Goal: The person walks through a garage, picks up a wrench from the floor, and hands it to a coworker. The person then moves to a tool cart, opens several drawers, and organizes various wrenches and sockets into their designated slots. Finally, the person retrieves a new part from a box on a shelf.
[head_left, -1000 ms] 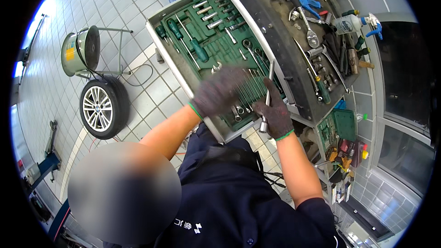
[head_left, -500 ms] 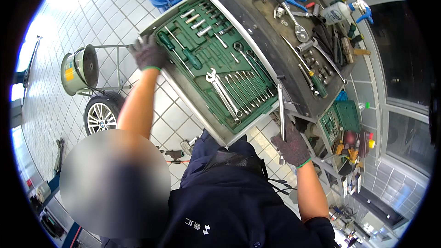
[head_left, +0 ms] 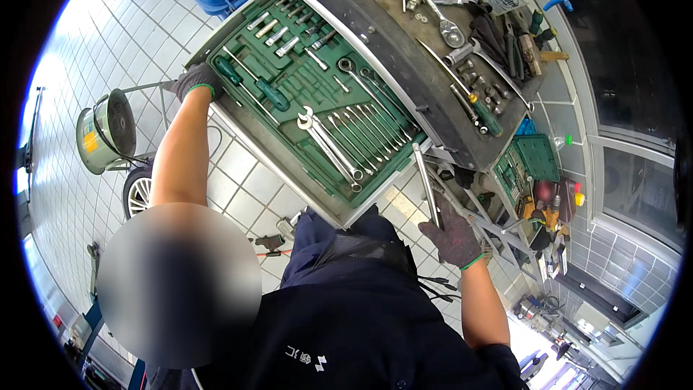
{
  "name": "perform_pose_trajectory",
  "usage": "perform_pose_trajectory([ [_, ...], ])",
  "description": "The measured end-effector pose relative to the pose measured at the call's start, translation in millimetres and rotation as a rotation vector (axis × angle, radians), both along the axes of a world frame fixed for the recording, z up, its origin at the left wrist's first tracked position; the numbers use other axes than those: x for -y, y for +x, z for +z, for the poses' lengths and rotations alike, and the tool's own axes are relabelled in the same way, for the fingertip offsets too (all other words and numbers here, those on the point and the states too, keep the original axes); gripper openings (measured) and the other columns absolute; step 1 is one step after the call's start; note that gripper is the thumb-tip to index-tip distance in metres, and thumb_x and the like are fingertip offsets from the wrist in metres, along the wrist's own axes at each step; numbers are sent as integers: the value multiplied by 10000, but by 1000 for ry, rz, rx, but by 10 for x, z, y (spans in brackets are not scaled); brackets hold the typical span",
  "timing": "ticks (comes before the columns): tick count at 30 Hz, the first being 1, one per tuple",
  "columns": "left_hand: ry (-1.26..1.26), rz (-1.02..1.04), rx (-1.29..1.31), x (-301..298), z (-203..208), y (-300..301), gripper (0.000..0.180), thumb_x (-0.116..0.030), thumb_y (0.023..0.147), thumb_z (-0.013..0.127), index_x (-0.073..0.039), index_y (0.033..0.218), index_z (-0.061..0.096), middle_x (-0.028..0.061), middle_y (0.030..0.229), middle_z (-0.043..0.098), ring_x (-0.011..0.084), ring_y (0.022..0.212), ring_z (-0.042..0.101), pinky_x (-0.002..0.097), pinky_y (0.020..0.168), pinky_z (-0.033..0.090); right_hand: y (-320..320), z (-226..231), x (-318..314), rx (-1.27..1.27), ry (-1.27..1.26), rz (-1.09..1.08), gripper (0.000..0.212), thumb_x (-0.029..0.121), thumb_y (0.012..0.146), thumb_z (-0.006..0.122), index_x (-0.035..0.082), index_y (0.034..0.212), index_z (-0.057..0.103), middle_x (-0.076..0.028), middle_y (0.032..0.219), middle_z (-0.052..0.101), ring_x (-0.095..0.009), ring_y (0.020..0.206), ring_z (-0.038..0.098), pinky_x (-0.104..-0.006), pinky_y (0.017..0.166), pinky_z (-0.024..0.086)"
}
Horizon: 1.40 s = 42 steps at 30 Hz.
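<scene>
Head | steel bar (head_left: 426, 182) | long axis forward, slightly left | near end unclear

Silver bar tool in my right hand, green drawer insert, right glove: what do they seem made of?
Silver bar tool: probably chromed or polished steel, from its bright highlights. Green drawer insert: likely moulded plastic, satin, with shaped recesses. Right glove: possibly knit fabric, speckled and matte.

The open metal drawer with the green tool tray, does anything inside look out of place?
Possibly the two large silver wrenches: they lie crowded together, while the smaller silver wrenches beside them sit spaced apart in the green plastic tray.
</scene>
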<state>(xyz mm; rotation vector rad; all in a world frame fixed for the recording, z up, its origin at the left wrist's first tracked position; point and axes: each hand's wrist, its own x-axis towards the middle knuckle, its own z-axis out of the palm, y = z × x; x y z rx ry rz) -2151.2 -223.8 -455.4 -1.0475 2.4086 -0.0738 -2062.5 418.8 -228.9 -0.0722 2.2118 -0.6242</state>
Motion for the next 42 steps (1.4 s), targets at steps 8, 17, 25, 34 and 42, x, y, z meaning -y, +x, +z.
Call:
perform_pose_trajectory([
  [8, 68, -55, -206, -307, 530, 4, 657, -394, 898, 725, -218, 1512, 574, 154, 1439, 685, 394, 1309, 664, 564, 1073, 512, -99, 3, -100, -163, -30, 96, 527, 416, 993, 743, 61, 1358, 612, -218, 1066, 745, -411, 998, 732, -475, 879, 570],
  [17, -78, -307, -131, -634, 1103, 402, 702, -521, 845, 787, -278, 1477, 602, 87, 1396, 726, 348, 1497, 508, 751, 1224, 170, 9, -101, -280, -171, -31, 44, 480, 399, 995, 724, 62, 1322, 625, -223, 1053, 739, -420, 972, 732, -485, 860, 569],
  [25, 37, -484, -147, -1928, 1144, 1034, 703, -512, 819, 782, -219, 1440, 635, 86, 1331, 750, 370, 1464, 529, 737, 1244, 152, -40, -150, -410, -161, -103, 18, 464, 413, 1008, 699, 54, 1293, 634, -223, 1031, 729, -396, 934, 723, -467, 839, 562],
  [34, 125, -208, -372, -2552, 713, 1625, 894, -568, 841, 761, -188, 1595, 469, 236, 1684, 376, 423, 1595, 285, 721, 1252, 133, -70, -100, -543, -151, -242, -60, 484, 426, 1018, 702, 57, 1324, 638, -204, 1043, 746, -352, 961, 735, -425, 870, 564],
  [42, 63, -151, -434, -3042, 545, 1585, 594, -268, 820, 715, -210, 1405, 627, 398, 1634, 323, 571, 1555, 236, 645, 1277, 118, -147, 77, -784, -203, -172, -22, 467, 426, 1011, 711, 87, 1326, 648, -208, 1076, 755, -393, 995, 739, -458, 888, 567],
])
